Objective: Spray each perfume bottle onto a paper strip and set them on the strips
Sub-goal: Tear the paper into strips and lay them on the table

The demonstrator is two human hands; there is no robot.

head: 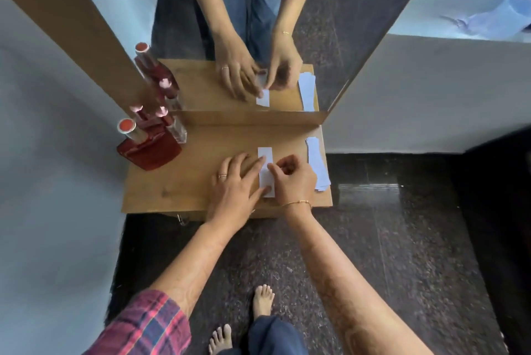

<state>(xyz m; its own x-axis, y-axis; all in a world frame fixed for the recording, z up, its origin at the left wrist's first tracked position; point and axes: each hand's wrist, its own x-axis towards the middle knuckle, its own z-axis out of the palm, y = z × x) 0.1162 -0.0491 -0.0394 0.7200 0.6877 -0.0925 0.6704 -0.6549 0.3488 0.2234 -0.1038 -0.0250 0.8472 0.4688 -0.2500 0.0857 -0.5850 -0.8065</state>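
Note:
A white paper strip (265, 153) lies lengthwise on the wooden shelf (184, 182), right of centre. My left hand (234, 185) rests flat on the shelf with its fingertips on the strip's left edge. My right hand (291, 179) has its fingers curled and pinches the strip's right edge. A stack of more paper strips (317, 163) lies at the shelf's right end. Several perfume bottles (155, 136) stand grouped at the far left: a large dark red one with a red-topped cap, and slimmer clear and red ones with pink caps.
A tall mirror (258, 24) stands right behind the shelf and doubles the hands, strips and bottles. A wooden panel (71, 24) rises at the left. Pale walls flank the shelf. Dark speckled floor lies below, with my bare feet (258, 305).

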